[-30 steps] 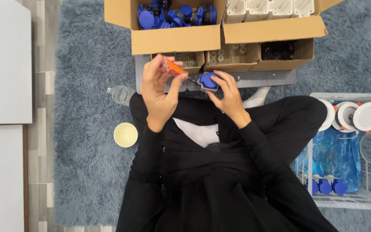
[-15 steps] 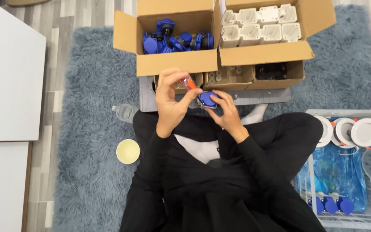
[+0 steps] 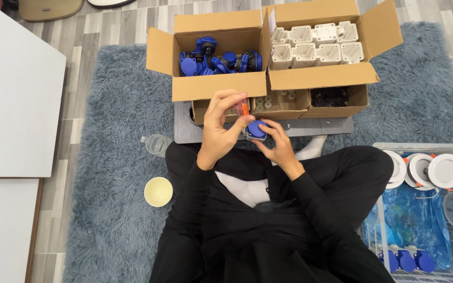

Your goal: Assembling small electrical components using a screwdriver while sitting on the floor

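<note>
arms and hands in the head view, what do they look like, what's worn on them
Both arms are covered to the wrist by long, plain black fabric sleeves, with no markings visible. The left hand and right hand are bare: no gloves, and no rings or watch that can be made out. The sleeves match the black clothing below.

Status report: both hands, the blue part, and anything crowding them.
Left hand pinches an orange-handled tool. Right hand grips the blue part. Both held above the lap, in front of the open cardboard boxes; nothing between the hands.
</note>
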